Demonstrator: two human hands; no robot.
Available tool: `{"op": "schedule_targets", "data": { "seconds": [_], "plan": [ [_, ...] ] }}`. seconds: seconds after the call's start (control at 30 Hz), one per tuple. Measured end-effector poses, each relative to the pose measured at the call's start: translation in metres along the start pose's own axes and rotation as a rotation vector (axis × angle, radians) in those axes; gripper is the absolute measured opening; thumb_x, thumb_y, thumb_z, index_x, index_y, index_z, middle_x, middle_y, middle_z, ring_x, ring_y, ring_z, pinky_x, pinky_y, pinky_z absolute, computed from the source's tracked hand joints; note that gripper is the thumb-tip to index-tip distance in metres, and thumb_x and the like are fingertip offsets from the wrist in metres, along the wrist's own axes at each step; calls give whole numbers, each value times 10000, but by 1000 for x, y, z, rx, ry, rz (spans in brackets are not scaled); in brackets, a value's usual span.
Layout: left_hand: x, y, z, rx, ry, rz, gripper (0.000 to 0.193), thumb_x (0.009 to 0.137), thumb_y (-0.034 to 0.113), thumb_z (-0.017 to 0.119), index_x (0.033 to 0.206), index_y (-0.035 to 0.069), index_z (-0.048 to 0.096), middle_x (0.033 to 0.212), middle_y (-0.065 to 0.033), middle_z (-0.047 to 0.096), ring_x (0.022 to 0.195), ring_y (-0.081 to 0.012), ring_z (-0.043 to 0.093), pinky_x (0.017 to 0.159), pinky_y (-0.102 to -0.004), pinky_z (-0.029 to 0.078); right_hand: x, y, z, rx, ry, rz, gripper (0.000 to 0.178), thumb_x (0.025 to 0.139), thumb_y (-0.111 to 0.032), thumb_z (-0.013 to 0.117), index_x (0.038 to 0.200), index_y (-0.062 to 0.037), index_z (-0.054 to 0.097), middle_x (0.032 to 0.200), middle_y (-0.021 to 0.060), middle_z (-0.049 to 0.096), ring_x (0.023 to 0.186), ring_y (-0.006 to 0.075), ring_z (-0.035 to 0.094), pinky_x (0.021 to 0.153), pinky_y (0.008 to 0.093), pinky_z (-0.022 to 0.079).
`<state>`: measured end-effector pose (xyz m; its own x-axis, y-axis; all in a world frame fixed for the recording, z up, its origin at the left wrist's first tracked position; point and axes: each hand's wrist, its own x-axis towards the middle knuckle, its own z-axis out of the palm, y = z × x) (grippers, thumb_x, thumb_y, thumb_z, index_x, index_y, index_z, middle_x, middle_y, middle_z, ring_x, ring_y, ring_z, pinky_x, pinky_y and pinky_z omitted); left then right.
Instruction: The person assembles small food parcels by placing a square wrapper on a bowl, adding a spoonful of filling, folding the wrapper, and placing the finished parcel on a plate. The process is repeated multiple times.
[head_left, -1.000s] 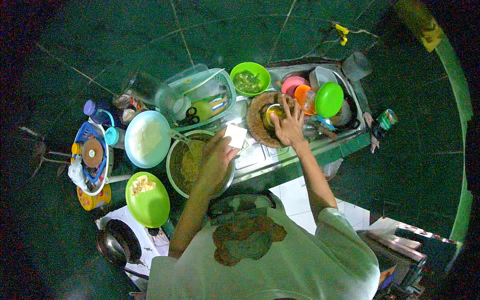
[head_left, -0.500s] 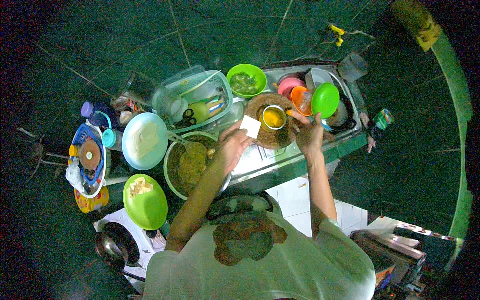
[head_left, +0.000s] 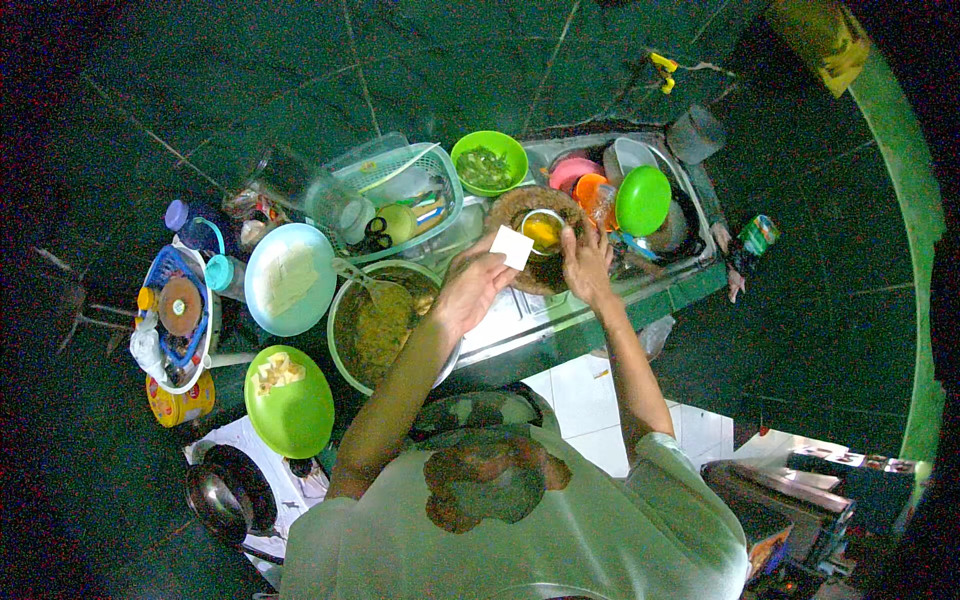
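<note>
Dark green tiles point(head_left: 440, 80) take up most of the view, pretty dim and grainy out toward the rim. Next biggest is the steel sink unit point(head_left: 490, 322), running across the middle with a bright strip of bare metal at the near edge. Then there's a big round tub point(head_left: 333, 330) sitting left of the bare metal, with a chunky yellowish-brown mix point(head_left: 378, 335) and a pale ladle in it. Just behind that is a mint-coloured mesh basket point(head_left: 461, 190) full of kitchen bits.

Two plates are on the left: a light-blue one point(head_left: 315, 255) with flat pale sheets on it, and nearer the person a lime-green one point(head_left: 290, 415) with some folded cream-coloured pieces at its far end. Round brown board point(head_left: 508, 210) is right in front of the hands, and a green bowl point(head_left: 520, 160) of chopped greens stands just behind it.

Left hand point(head_left: 474, 288) has a pinch hold on a corner of the sheet. Right hand point(head_left: 588, 265) is right beside the cup, fingers bent; can't tell if it's gripping anything. That small pale-rimmed cup point(head_left: 540, 210) is on the board with something yellow inside. Smallest thing: the white square sheet point(head_left: 512, 248), tilted, in front of the board's left part.
</note>
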<state>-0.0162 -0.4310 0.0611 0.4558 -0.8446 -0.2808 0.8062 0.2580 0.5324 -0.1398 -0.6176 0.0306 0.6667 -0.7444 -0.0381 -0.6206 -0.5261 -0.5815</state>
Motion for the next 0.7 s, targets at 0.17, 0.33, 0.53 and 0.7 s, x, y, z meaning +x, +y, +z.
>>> {"op": "schedule_targets", "data": {
  "seconds": [0.17, 0.33, 0.53, 0.7],
  "plan": [
    [1, 2, -19, 11, 25, 34, 421, 926, 24, 558, 1336, -52, 498, 1273, -176, 617, 1190, -277, 603, 1092, -398, 456, 11, 15, 15, -102, -20, -137, 751, 1025, -599, 253, 1519, -44, 362, 1645, 143, 173, 1494, 450, 87, 1190, 623, 54],
    [1, 5, -31, -5, -13, 93, 413, 938, 17, 528, 1340, -72, 483, 1296, -173, 590, 1206, -275, 586, 1100, -396, 447, 18, 18, 24, -338, -89, -242, 898, 1028, -611, 213, 924, 106, 743, 1670, 75, 101, 1509, 433, 26, 1189, 610, 29],
    [-5, 3, -29, 13, 79, 92, 403, 936, 9, 516, 1328, -77, 485, 1278, -181, 596, 1200, -282, 592, 1093, -400, 460, 24, 9, 23, -332, -151, -160, 882, 1026, -617, 198, 1016, 93, 721, 1674, 62, 89, 1514, 422, 7, 1190, 616, 1],
    [-4, 1, -30, -8, 87, 60, 431, 939, 1, 515, 1361, -76, 470, 1297, -185, 590, 1192, -274, 599, 1089, -387, 463, 25, 13, 33, -60, -58, -33, 763, 1013, -624, 238, 1505, -68, 414, 1674, 76, 86, 1514, 423, 27, 1190, 632, -4]
  ]
}}
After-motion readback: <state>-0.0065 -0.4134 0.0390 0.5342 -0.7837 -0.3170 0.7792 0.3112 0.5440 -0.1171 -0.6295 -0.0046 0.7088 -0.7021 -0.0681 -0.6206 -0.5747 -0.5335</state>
